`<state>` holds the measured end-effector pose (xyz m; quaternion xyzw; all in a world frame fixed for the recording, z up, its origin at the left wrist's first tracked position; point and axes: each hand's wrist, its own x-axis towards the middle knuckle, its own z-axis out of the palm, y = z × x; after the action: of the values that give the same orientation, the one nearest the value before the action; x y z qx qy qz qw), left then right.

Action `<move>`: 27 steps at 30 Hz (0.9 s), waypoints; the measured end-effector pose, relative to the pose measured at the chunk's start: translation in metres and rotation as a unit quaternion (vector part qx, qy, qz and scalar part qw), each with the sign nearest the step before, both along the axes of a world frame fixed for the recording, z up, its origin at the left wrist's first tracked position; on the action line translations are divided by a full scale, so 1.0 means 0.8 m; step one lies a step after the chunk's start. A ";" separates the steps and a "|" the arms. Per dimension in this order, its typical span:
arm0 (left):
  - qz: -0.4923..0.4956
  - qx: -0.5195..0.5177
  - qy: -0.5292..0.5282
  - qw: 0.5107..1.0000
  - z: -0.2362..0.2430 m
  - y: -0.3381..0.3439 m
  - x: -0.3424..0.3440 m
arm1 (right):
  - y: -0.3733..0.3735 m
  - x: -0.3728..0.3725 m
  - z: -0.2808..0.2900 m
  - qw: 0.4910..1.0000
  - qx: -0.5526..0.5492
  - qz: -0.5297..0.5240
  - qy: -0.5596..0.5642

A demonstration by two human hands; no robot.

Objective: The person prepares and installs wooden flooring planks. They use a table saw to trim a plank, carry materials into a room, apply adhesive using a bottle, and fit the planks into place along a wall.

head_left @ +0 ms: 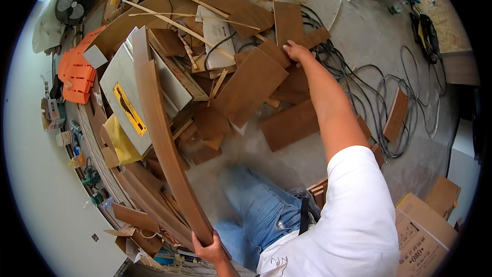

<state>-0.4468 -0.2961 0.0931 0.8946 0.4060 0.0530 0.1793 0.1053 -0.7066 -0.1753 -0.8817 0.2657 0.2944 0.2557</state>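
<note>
The long brown board [164, 138] is held by its near end and runs lengthwise away from the person, its far end pointing up and over the scrap pile toward the white table saw [125, 97]. The left hand [209, 249] is clamped around the board's near end. The right hand [297, 51], arm outstretched, rests fingers-down on a brown panel offcut [289, 23] in the pile, not visibly closed on it. Black cables [379, 102] lie on the concrete floor [287, 164]. A cardboard box [423, 236] sits at the right.
</note>
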 end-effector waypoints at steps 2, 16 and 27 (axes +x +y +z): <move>-0.008 -0.025 0.007 1.000 0.004 0.002 -0.008 | -0.007 0.004 -0.010 0.999 -0.036 -0.018 -0.029; -0.033 -0.073 -0.014 0.997 0.024 -0.011 -0.063 | -0.087 -0.104 0.083 0.900 -0.230 -0.272 -0.251; -0.053 -0.055 -0.039 0.996 0.039 -0.044 -0.094 | -0.197 -0.172 0.304 0.794 -0.360 -0.093 -0.480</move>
<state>-0.5218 -0.3309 0.1246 0.9008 0.3528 0.0555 0.2468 -0.0324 -0.8646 0.0679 -0.9090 0.2765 -0.3092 0.0404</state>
